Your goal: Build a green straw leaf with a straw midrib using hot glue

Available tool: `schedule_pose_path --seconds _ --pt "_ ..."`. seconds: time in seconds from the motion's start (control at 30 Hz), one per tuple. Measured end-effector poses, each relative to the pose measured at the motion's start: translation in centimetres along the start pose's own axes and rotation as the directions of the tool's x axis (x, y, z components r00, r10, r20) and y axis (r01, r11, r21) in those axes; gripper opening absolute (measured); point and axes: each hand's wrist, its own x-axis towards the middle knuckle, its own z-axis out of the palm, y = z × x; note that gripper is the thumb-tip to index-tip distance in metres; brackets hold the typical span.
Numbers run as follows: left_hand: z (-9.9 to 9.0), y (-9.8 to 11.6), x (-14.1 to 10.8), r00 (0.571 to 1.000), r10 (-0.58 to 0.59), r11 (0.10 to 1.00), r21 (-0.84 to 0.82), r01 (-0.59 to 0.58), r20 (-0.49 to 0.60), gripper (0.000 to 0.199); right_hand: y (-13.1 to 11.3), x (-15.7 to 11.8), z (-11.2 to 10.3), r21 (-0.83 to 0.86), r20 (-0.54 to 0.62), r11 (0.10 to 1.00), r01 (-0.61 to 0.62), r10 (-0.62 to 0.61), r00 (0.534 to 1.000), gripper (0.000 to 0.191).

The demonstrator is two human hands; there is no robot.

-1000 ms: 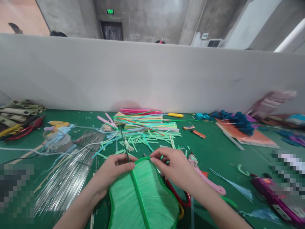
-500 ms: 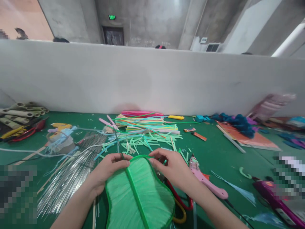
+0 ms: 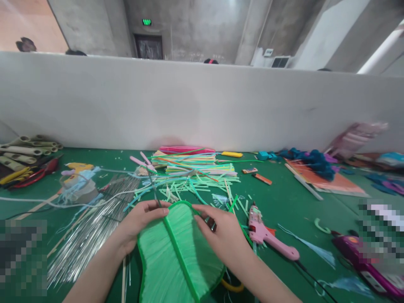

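A large green leaf-shaped craft piece (image 3: 158, 256), with a fuzzy edging and a thick midrib, lies before me with its narrow end away from me. My left hand (image 3: 147, 219) pinches that end at the left, thumb on top, beside a thin dark stem (image 3: 154, 191) that sticks out from the midrib. At the right of the same end, my right hand (image 3: 219, 227) is closed on the green edging, thumb and forefinger together. A green strip (image 3: 233, 204) shows past its knuckles; its link to the edging is hidden by the hand.
A pink glue gun (image 3: 271, 240) lies right of my right hand, a purple tool (image 3: 362, 261) farther right. Thin metal wires (image 3: 91, 235) spread at the left. Coloured stems and cut scraps (image 3: 195, 168) are piled ahead, below a white partition (image 3: 195, 105). Bamboo tubes (image 3: 28, 149) sit far left.
My right hand has moved slightly left and down along the leaf's edge, now covering more of it. A green strip has come into view beyond that hand. My left hand keeps its pinch.
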Motion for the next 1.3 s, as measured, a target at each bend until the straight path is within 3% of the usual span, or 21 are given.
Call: schedule_pose_path --seconds 0.13,0.47,0.67,0.93,1.13,1.3 --pt "-0.1 -0.1 0.2 0.999 -0.024 1.000 -0.017 0.024 0.035 0.050 0.2 -0.6 0.8 -0.016 -0.061 0.999 0.042 -0.042 0.997 0.028" --pt "-0.6 -0.3 -0.1 0.995 -0.074 0.995 -0.063 0.078 0.072 0.042 0.1 -1.2 1.6 0.028 -0.038 0.999 0.025 -0.024 0.999 0.033" --pt "-0.6 -0.1 -0.1 0.992 -0.086 0.993 -0.074 0.094 0.097 0.050 0.4 -1.5 1.7 0.052 -0.041 0.999 0.007 -0.005 0.999 0.034" --pt "-0.2 0.1 -0.2 0.993 -0.104 0.991 -0.076 0.108 0.057 0.046 0.3 -1.4 2.0 0.076 -0.048 0.997 0.005 -0.002 0.999 0.031" --pt "-0.2 -0.1 0.0 0.998 -0.064 0.995 -0.076 0.065 0.018 0.032 0.3 -1.4 1.8 0.095 -0.041 0.995 -0.002 0.005 0.999 0.031" --pt "-0.3 -0.2 0.2 0.993 -0.050 0.997 -0.057 0.056 0.103 0.038 0.3 -1.1 1.1 0.083 -0.068 0.996 -0.012 0.018 0.998 0.029"
